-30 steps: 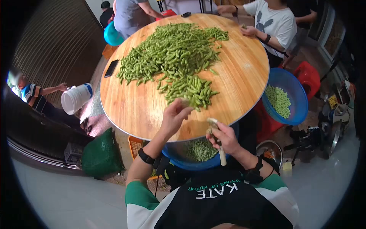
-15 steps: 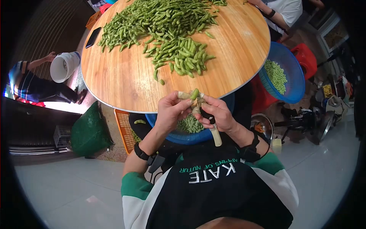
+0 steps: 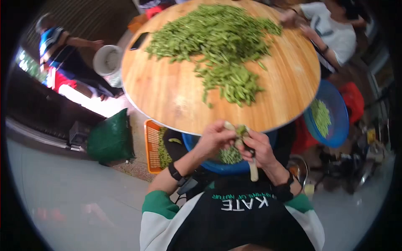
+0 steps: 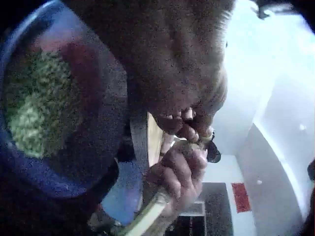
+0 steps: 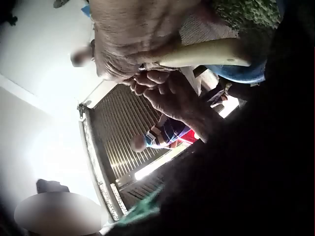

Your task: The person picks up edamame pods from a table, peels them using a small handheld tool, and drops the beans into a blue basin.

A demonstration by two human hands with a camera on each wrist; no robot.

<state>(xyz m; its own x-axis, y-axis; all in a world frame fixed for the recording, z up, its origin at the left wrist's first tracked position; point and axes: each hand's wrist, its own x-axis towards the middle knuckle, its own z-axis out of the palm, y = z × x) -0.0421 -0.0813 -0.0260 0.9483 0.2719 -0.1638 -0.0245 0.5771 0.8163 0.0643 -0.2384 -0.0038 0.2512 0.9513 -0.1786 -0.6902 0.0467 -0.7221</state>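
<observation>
Both hands meet over the near edge of a round wooden table (image 3: 167, 96), above a blue basin (image 3: 228, 168) holding shelled green beans (image 3: 230, 155). The left hand (image 3: 213, 140) pinches a green soybean pod (image 3: 240, 130) against the right fingertips, with pale wraps on some fingertips. In the right hand (image 3: 260, 148) is a tool with a cream handle (image 5: 206, 53), pointing down toward the lap; its working end is hidden by the fingers. Ahead of the hands lies a small cluster of pods (image 3: 234, 85), joined to a large heap of pods (image 3: 217, 33).
A dark phone (image 3: 139, 41) lies at the table's left. An orange basket (image 3: 151, 146) with pods stands left of the basin, beside a green sack (image 3: 111, 138). Another blue basin (image 3: 341, 125) of beans is at right. One person carries a white bucket (image 3: 107, 60); another sits across the table.
The left hand has come back from the small pod cluster to the right hand, where a pod is now between them. The head view has shifted, and the person with the bucket has turned.
</observation>
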